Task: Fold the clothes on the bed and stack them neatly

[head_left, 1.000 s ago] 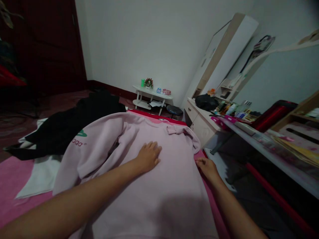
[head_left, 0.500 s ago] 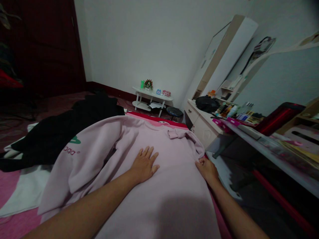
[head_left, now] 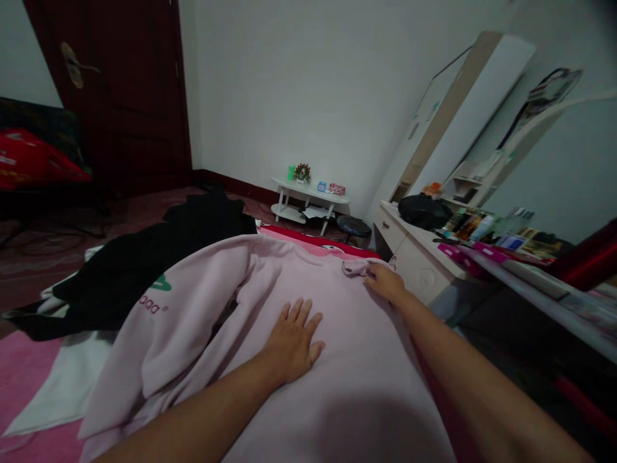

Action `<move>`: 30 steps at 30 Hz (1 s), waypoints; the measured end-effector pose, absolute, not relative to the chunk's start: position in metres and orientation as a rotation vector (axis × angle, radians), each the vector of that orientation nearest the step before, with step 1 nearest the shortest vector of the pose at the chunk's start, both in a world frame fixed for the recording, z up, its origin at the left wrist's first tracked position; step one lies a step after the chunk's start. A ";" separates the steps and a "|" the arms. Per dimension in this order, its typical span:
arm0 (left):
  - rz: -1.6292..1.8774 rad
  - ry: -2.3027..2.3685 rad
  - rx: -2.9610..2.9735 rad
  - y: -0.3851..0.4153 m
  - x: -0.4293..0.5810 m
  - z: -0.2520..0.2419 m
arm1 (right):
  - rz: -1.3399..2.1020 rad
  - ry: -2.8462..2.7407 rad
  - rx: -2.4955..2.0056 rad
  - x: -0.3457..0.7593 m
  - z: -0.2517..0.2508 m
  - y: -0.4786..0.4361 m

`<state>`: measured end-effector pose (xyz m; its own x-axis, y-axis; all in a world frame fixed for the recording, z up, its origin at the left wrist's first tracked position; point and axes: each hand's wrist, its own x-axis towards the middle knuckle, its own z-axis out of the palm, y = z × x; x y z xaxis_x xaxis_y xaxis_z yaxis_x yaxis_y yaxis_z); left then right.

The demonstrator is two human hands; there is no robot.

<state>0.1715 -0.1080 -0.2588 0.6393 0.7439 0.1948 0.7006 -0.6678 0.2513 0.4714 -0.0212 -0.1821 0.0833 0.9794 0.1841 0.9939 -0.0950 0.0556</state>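
A pale pink sweatshirt [head_left: 337,347] lies spread out in front of me, with a green and dark red print on the sleeve at the left. My left hand [head_left: 293,341] rests flat on its middle, fingers spread. At the far right of the garment, my right hand [head_left: 384,281] has its fingers closed on the folded right sleeve [head_left: 355,266], near the shoulder. The fingertips are partly hidden by the cloth.
Black clothing [head_left: 159,251] and a white garment [head_left: 62,386] lie on the left, over a pink cover [head_left: 29,360]. A dressing table [head_left: 409,247] with bottles stands at the right, beside a glass-topped shelf [head_left: 535,302]. Further back are a small white table [head_left: 308,188] and a round stool [head_left: 353,226].
My right hand has moved from the sweatshirt's right edge up to the folded sleeve. The left hand stays flat on the cloth. The view has turned a little to the left.
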 end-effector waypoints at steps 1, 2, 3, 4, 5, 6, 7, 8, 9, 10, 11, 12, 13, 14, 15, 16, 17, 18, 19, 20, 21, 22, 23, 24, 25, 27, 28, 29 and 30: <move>0.427 1.198 2.699 -0.108 0.171 -0.258 | -0.280 -2.045 -2.249 0.474 -0.180 -0.008; 0.429 1.197 2.693 -0.108 0.171 -0.258 | -0.286 -2.049 -2.247 0.476 -0.181 0.003; 0.431 1.198 2.687 -0.108 0.171 -0.258 | -0.283 -2.060 -2.246 0.475 -0.183 0.013; 0.430 1.198 2.681 -0.108 0.171 -0.257 | -0.275 -2.068 -2.251 0.473 -0.187 0.021; 0.427 1.200 2.677 -0.108 0.171 -0.257 | -0.263 -2.074 -2.261 0.469 -0.193 0.027; 0.425 1.201 2.674 -0.108 0.171 -0.257 | -0.252 -2.073 -2.280 0.465 -0.200 0.031; 0.423 1.202 2.672 -0.108 0.171 -0.257 | -0.247 -2.059 -2.305 0.461 -0.207 0.034; 0.423 1.201 2.670 -0.107 0.171 -0.257 | -0.250 -2.035 -2.333 0.457 -0.213 0.037; 0.426 1.200 2.667 -0.107 0.171 -0.257 | -0.259 -2.005 -2.361 0.454 -0.218 0.039; 0.429 1.198 2.665 -0.107 0.171 -0.257 | -0.271 -1.978 -2.384 0.452 -0.222 0.040; 0.435 1.196 2.662 -0.107 0.171 -0.257 | -0.286 -1.958 -2.398 0.451 -0.224 0.042; 0.442 1.194 2.660 -0.108 0.171 -0.258 | -0.304 -1.945 -2.405 0.451 -0.224 0.043; 0.450 1.192 2.660 -0.108 0.171 -0.258 | -0.328 -1.933 -2.405 0.451 -0.223 0.043; 0.458 1.193 2.660 -0.108 0.171 -0.259 | -0.358 -1.918 -2.403 0.452 -0.222 0.043; 0.464 1.196 2.660 -0.108 0.171 -0.259 | -0.392 -1.899 -2.399 0.453 -0.220 0.043; 0.468 1.200 2.661 -0.108 0.171 -0.260 | -0.425 -1.878 -2.393 0.453 -0.219 0.042; 0.468 1.204 2.661 -0.108 0.171 -0.260 | -0.456 -1.855 -2.386 0.452 -0.219 0.041; 0.466 1.207 2.659 -0.108 0.171 -0.259 | -0.483 -1.834 -2.377 0.449 -0.220 0.039; 0.465 1.209 2.657 -0.108 0.171 -0.259 | -0.505 -1.821 -2.362 0.444 -0.222 0.037; 0.463 1.207 2.656 -0.108 0.171 -0.259 | -0.523 -1.819 -2.339 0.437 -0.225 0.035; 0.461 1.204 2.655 -0.108 0.170 -0.258 | -0.537 -1.829 -2.307 0.429 -0.230 0.033; 0.458 1.198 2.653 -0.108 0.170 -0.257 | -0.549 -1.855 -2.266 0.420 -0.235 0.031; 0.457 1.193 2.653 -0.108 0.170 -0.257 | -0.540 -1.913 -2.210 0.410 -0.241 0.030; 0.458 1.189 2.653 -0.108 0.169 -0.256 | -0.494 -2.004 -2.147 0.400 -0.246 0.028; 0.457 1.187 2.654 -0.109 0.169 -0.256 | -0.407 -2.110 -2.089 0.392 -0.251 0.026; 0.458 1.191 2.658 -0.109 0.169 -0.255 | -0.162 -2.272 -2.039 0.379 -0.259 0.024; 0.456 1.196 2.660 -0.110 0.168 -0.254 | -0.049 -2.305 -2.053 0.374 -0.261 0.023; 0.448 1.201 2.660 -0.110 0.168 -0.253 | 0.029 -2.301 -2.091 0.371 -0.262 0.022; 0.437 1.204 2.661 -0.110 0.168 -0.253 | 0.064 -2.273 -2.141 0.368 -0.263 0.021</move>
